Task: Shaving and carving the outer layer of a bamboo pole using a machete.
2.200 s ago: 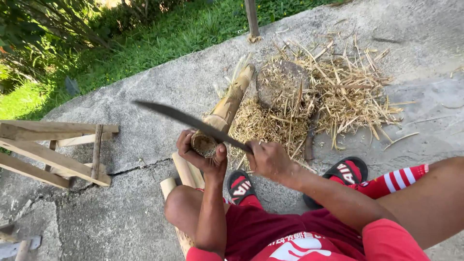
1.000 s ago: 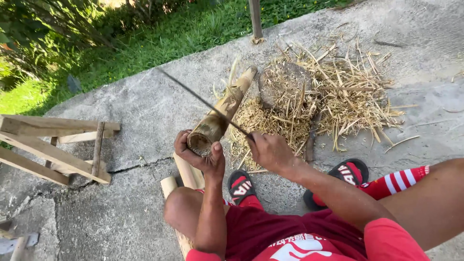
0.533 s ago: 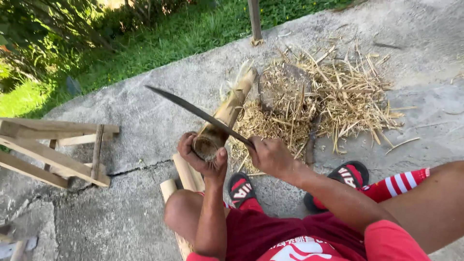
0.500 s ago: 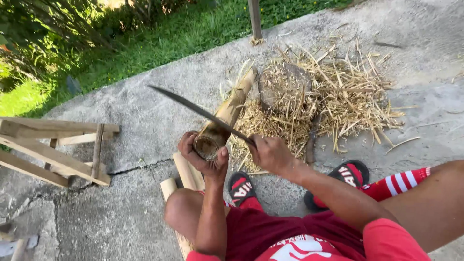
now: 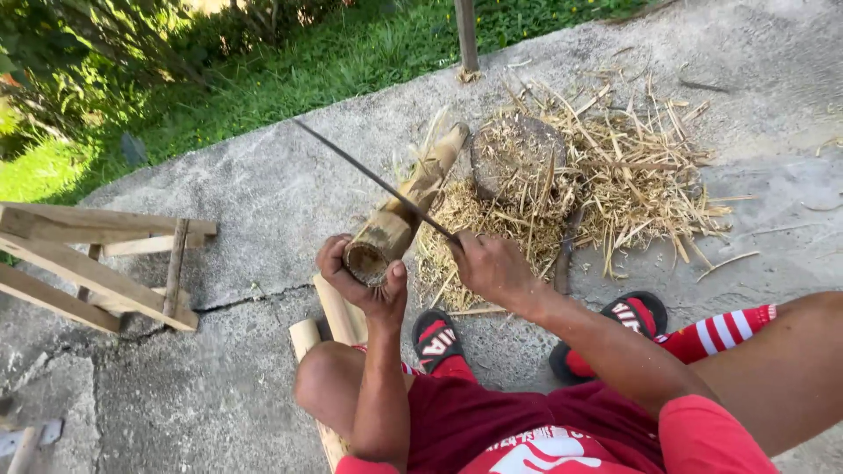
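Gripping the near cut end of the bamboo pole [image 5: 399,219], the left hand [image 5: 364,281] wraps closed around it at centre frame. The pole's long axis runs from that hand up and right, far end resting by the pile of shavings [image 5: 606,175] on the concrete [image 5: 263,184]. The right hand [image 5: 493,268] sits just right of the pole, fist closed on the handle of a long blade [image 5: 378,180]. The blade runs up-left from that fist, crossing over the pole near the held end at a steep angle to its axis. Whether the edge touches the bamboo cannot be told. The left hand is the nearer one.
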